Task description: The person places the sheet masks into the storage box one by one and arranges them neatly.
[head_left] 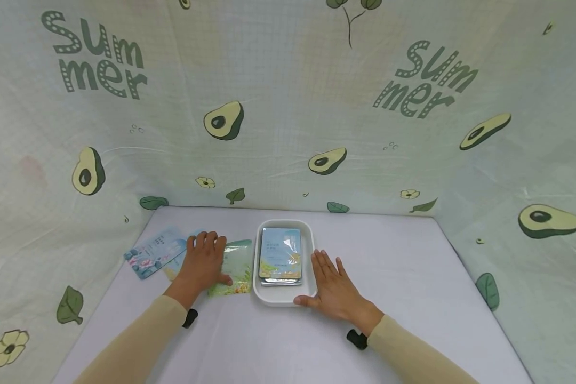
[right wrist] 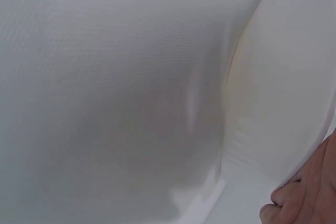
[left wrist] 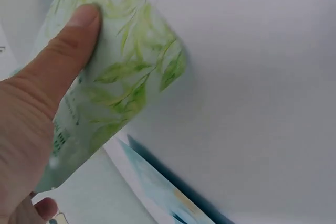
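My left hand [head_left: 204,264] grips a flat green packet [head_left: 240,264] printed with leaves and flowers, left of the white tray [head_left: 283,303]. In the left wrist view the thumb lies across the face of this packet [left wrist: 121,82], which is tilted up off the table; most of the other fingers are hidden. My right hand [head_left: 336,290] rests at the tray's right side with straight fingers, the thumb near the front corner. Inside the tray lies a light blue packet [head_left: 280,253] with a silvery edge beneath it. The right wrist view shows the tray's pale side [right wrist: 278,82] beside my fingers.
Left of my left hand, a blue packet with pink flowers [head_left: 153,253] overlaps another bluish packet [head_left: 175,266] on the white tabletop [head_left: 389,256]. Behind and at both sides hangs a cloth [head_left: 278,106] with avocado prints.
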{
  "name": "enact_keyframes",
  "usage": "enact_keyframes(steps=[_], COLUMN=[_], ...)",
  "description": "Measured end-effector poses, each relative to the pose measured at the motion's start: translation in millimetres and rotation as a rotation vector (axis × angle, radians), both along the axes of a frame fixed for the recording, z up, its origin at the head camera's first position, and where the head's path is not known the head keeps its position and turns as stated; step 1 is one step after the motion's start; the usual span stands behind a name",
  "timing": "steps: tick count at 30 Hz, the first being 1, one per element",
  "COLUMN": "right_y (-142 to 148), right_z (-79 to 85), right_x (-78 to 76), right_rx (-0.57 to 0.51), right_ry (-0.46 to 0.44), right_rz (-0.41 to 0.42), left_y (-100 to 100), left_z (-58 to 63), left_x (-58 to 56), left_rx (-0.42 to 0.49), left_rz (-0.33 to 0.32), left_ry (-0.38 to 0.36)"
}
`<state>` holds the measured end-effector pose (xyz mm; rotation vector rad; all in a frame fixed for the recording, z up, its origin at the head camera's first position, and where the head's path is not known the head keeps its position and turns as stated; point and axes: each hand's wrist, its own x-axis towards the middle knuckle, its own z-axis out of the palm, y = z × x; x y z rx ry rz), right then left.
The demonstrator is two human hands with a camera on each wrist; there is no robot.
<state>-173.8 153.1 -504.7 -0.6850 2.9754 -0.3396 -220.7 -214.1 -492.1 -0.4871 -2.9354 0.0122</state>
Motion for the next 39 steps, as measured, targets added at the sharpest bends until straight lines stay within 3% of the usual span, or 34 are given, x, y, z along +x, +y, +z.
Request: enact_keyframes(steps=[6, 11, 15, 19, 22, 31, 39], right_y=[0, 0, 1, 0, 0, 1, 1], right_z=[1.9, 2.2, 2.5, 4.0, 5.1, 1.3, 3.7], right_x=[0.4, 0.6, 0.8, 1.4, 1.7, -0.8, -0.7], right_rx=[0.000, 0.004, 0.004, 0.000, -0.004, 0.011, 0.005], right_ry=[0.012, 0.011, 0.008, 0.005, -0.002, -0.003, -0.004], right_rz=[0.005, 0.007, 0.008, 0.008, 0.007, -0.005, 0.003], left_y=[-2, -2, 0, -1, -3, -14, -24], left_z=[-2.2, -3.1, -1.2, 2.2, 2.9, -2.4, 3.2], left_x=[5.7, 10.1, 13.9, 16.8, 17.6, 16.5, 15.4], left_rx=[0.056, 0.111, 0.208, 0.351, 0.437, 0.616, 0.768], left_rz=[0.029, 0.054, 0.075, 0.111, 0.134, 0.184, 0.244], left_ry=[0.076, 0.073, 0.002, -0.143, -0.208, -0.201, -0.352])
